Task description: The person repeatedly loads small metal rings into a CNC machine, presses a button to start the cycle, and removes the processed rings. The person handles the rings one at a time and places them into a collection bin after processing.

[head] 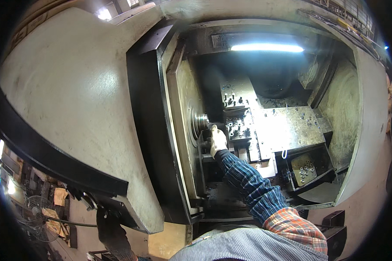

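Observation:
My right hand [218,139], in a pale work glove, reaches into the lit enclosure of a lathe. Its fingertips are just below and beside the spindle's metal collet nose [203,120]; whether they hold a part cannot be made out. Right of the hand stands a tool block [240,125] with several bolts. At the lower left is my left hand [109,228], in a dark glove, beneath the edge of the machine's front panel [117,182], close to a shiny curved metal piece [90,201]. Its fingers are too dark to read.
The black-edged sliding door [147,114] stands left of the opening. Inside, a metal table [300,127] carries chips and a thin rod with a looped end [284,153]. A tray [303,171] holds several small round metal parts. A wire-guarded fan [39,217] stands at the lower left.

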`<move>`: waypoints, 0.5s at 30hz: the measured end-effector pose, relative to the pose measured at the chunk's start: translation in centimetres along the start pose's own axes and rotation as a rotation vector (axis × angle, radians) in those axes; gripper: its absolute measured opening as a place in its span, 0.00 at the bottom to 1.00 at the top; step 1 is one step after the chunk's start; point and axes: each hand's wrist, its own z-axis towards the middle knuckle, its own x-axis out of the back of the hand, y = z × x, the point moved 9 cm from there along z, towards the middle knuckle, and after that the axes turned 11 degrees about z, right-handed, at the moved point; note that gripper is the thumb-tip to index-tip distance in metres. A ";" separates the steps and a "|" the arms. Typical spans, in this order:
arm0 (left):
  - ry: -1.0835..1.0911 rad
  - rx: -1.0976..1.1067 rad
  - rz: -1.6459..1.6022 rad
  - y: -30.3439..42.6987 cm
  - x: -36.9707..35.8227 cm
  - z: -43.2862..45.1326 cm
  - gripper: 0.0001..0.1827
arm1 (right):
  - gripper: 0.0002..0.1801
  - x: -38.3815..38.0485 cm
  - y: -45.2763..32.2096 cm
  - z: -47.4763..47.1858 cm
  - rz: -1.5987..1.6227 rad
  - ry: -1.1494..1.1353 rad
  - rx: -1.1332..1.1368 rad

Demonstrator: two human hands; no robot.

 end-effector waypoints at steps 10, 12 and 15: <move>0.082 0.234 -0.140 1.3 1.1 -1.9 0.24 | 0.25 -1.6 2.1 6.3 0.343 0.249 -0.031; 0.052 0.178 0.026 1.4 1.0 -1.5 0.26 | 0.25 -1.4 2.7 6.9 0.339 0.242 -0.020; -0.018 0.129 -0.700 0.9 -0.6 -0.8 0.30 | 0.24 -1.3 3.0 7.2 0.362 0.188 -0.021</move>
